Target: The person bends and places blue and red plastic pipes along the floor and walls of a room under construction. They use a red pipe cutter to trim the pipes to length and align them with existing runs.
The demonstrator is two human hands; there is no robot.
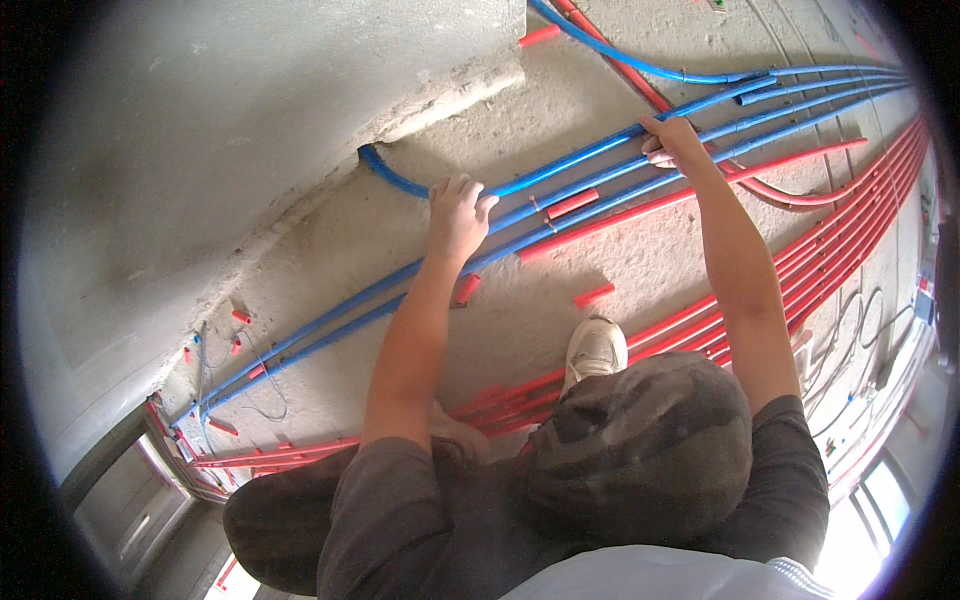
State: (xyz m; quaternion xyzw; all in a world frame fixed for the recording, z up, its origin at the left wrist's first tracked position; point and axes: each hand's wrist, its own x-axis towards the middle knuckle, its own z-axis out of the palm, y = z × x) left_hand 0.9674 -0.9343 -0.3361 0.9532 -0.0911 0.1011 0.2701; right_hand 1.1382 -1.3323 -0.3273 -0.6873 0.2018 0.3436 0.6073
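Observation:
A blue conduit pipe (567,161) comes out of the broken foot of the wall, bends, and runs off to the right along the rough floor. My left hand (460,215) is closed around it just past the bend. Farther right, my right hand (672,143) grips the same pipe, thumb on top and fingers curled beneath. Two more blue conduits (340,308) run alongside on the nearer side, passing close by both hands. Between these lies a short red tube piece (572,204). A long red conduit (625,221) lies just nearer to me.
A grey plastered wall (250,120) rises at the far left. Bundled red conduits (830,255) cross the floor near my shoe (596,350). Loose red tube pieces (595,295) and thin wires (268,385) are scattered about. Another blue conduit (640,62) curves in at the top.

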